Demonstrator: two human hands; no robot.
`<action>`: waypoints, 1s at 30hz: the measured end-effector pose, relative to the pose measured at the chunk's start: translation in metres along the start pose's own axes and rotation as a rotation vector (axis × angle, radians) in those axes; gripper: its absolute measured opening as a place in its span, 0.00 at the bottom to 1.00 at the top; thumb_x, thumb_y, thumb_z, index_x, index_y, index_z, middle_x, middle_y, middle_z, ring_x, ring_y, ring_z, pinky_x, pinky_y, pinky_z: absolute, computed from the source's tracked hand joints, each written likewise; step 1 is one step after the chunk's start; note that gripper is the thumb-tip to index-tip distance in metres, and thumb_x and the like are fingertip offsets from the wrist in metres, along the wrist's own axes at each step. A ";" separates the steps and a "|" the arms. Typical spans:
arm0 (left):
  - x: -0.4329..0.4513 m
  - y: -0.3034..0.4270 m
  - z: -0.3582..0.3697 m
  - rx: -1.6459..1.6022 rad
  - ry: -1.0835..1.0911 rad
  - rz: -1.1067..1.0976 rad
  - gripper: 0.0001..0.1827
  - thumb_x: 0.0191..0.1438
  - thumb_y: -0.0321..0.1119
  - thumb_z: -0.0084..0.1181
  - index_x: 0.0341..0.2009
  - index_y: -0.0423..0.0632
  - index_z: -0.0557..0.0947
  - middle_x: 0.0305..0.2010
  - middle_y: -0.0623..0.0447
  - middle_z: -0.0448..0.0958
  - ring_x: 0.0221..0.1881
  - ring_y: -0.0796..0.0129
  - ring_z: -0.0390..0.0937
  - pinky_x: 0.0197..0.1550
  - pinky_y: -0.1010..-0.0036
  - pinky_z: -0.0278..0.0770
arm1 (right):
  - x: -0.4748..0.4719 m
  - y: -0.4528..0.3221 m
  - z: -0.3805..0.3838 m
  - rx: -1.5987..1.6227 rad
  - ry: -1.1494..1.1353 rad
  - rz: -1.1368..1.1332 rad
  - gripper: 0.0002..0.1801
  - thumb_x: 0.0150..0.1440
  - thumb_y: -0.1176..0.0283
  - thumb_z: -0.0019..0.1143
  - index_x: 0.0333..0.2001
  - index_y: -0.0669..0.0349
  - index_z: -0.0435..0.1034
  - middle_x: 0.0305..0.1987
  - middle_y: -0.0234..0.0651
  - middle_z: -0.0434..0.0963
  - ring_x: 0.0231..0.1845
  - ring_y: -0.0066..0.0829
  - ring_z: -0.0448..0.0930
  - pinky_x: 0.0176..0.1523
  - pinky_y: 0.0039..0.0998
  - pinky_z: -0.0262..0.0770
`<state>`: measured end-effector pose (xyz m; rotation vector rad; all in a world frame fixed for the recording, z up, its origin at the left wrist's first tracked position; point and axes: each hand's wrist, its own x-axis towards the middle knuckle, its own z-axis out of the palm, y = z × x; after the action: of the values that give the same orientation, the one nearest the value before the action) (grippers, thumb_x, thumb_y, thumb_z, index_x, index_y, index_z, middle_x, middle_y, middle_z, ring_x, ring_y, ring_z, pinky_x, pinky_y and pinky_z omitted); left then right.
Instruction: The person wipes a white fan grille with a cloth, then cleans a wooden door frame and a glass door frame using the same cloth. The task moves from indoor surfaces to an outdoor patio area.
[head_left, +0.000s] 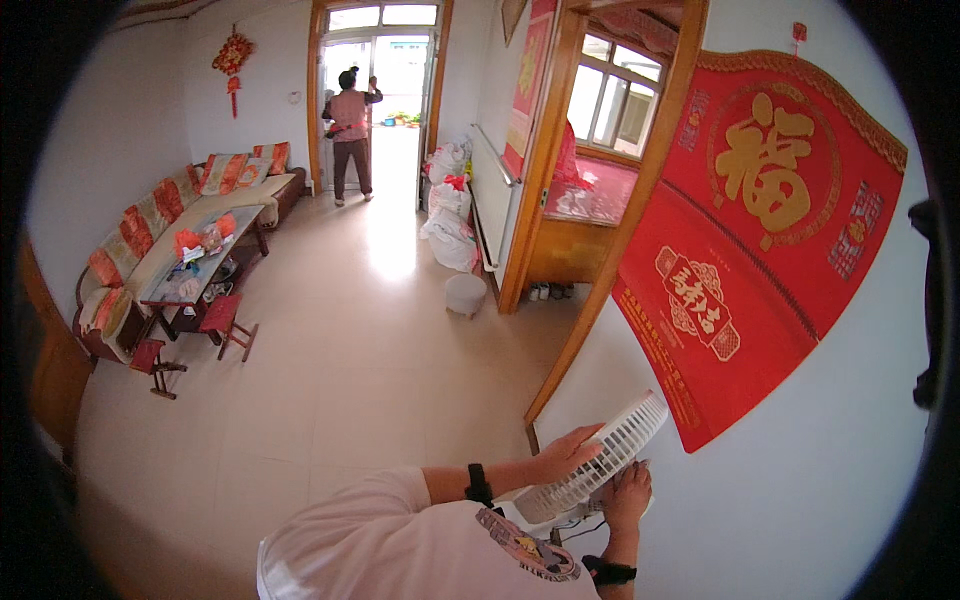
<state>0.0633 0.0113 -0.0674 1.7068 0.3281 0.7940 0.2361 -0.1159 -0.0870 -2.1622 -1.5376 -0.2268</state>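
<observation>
A white slatted plastic panel (611, 450), tilted up towards the wall, stands in front of me at the lower right. My left hand (568, 454) lies on its near upper edge, fingers curled over the rim. Just behind the slats, my right hand (628, 495) reaches in from the right, and what its fingertips touch is hidden. Below the hands are a white base part and dark cables (585, 525). Both wrists wear black bands.
A red wall calendar (750, 225) hangs beside a wooden door frame (592, 330). Behind are a round stool (466, 294), full white bags (450, 232), a radiator (491, 199), a glass-topped table (202, 259), folding stools (225, 319) and a sofa (172, 217). Another person (350, 131) stands at the far door.
</observation>
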 end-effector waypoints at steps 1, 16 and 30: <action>0.001 0.000 -0.002 0.054 0.011 0.040 0.30 0.67 0.44 0.39 0.67 0.37 0.58 0.63 0.40 0.64 0.64 0.58 0.62 0.66 0.64 0.58 | 0.002 -0.003 0.004 -0.073 -0.036 -0.027 0.29 0.53 0.68 0.57 0.58 0.69 0.65 0.61 0.51 0.66 0.62 0.54 0.66 0.66 0.50 0.59; 0.002 -0.013 -0.013 0.047 0.060 0.005 0.30 0.67 0.43 0.41 0.68 0.40 0.57 0.62 0.41 0.66 0.63 0.59 0.64 0.65 0.65 0.61 | -0.056 -0.034 0.024 0.013 0.068 -0.191 0.23 0.57 0.76 0.47 0.57 0.68 0.65 0.66 0.49 0.62 0.66 0.58 0.61 0.69 0.48 0.57; 0.007 0.014 -0.010 -0.126 0.044 -0.159 0.29 0.67 0.41 0.43 0.67 0.41 0.60 0.58 0.50 0.70 0.56 0.69 0.67 0.59 0.73 0.65 | -0.095 -0.009 0.036 0.172 -0.123 -0.104 0.25 0.48 0.81 0.56 0.53 0.68 0.69 0.64 0.43 0.66 0.66 0.50 0.64 0.66 0.43 0.64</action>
<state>0.0590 0.0185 -0.0509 1.5272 0.4297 0.7201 0.1890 -0.1776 -0.1538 -1.9970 -1.6740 0.0059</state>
